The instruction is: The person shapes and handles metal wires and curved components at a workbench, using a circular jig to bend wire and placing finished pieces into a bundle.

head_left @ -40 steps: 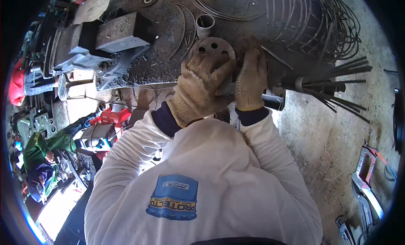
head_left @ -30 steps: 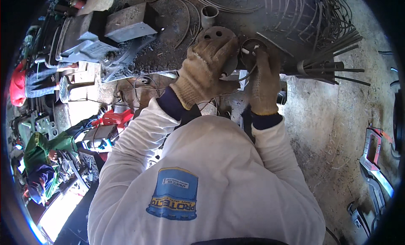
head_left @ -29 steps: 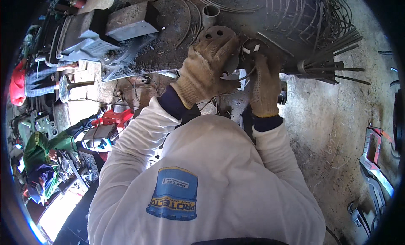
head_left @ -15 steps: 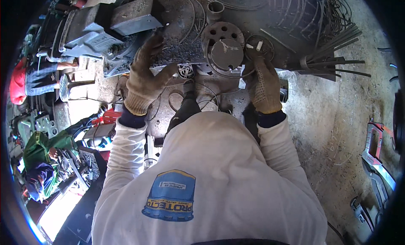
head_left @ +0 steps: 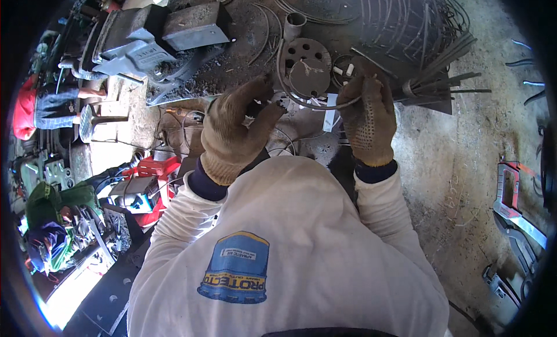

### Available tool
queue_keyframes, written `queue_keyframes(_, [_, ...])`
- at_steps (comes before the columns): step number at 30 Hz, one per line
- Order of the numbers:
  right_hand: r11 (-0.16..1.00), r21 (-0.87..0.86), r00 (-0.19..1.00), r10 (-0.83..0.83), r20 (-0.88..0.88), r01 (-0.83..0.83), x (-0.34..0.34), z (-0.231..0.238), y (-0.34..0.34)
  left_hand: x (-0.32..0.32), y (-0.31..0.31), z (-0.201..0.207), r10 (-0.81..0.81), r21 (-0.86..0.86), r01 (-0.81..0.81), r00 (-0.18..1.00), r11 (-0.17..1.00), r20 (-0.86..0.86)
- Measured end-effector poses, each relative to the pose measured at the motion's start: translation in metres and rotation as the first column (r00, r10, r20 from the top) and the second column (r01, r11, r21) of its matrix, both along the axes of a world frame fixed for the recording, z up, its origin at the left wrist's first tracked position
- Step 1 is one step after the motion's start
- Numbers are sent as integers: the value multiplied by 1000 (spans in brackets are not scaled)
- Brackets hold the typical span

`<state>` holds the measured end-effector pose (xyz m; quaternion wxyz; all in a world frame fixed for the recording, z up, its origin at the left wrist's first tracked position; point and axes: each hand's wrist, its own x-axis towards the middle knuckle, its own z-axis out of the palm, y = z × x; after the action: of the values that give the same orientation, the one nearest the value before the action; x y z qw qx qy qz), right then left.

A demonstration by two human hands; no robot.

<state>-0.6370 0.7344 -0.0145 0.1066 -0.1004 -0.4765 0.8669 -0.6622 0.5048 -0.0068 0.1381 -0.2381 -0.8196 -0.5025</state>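
Observation:
A thin curved metal rod (head_left: 318,107) is pinched in my gloved right hand (head_left: 370,119), at the near edge of the workbench. From there it bends left and up around a round steel disc (head_left: 309,78), which sits by a larger plate with holes (head_left: 321,53). My gloved left hand (head_left: 238,125) is open to the left of the rod, thumb and fingers apart, the fingertips close to its bend. A metal ring (head_left: 336,76) and small white pieces (head_left: 350,70) lie beside the disc, partly behind my right hand.
A large bench vise (head_left: 136,53) stands at the left of the bench. A short pipe (head_left: 295,24) rises behind the plate. Bundled rods (head_left: 447,64) jut past the right edge, near several curved rods (head_left: 394,15). A red-framed hacksaw (head_left: 508,189) is at far right. Another person (head_left: 49,107) is at far left.
My left hand has moved right and nearer, toward the rod. My right hand has lifted slightly with the rod, whose curve now shows more plainly around the disc. The view has shifted a little.

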Motion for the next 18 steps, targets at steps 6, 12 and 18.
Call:
queue_keyframes(6, [969,209,989,142,-38,-131,3,22,-16,7,22,32,-147,-276,42,917,960,-371])
queue_keyframes(12, [823,568,977,110,-183,13,-2,35,-29,16,29,22,-33,-21,37,981,999,189])
queue_keyframes(18, [746,649,983,-186,-11,148,35,-11,-4,11,23,2,-436,723,-259,653,641,620])
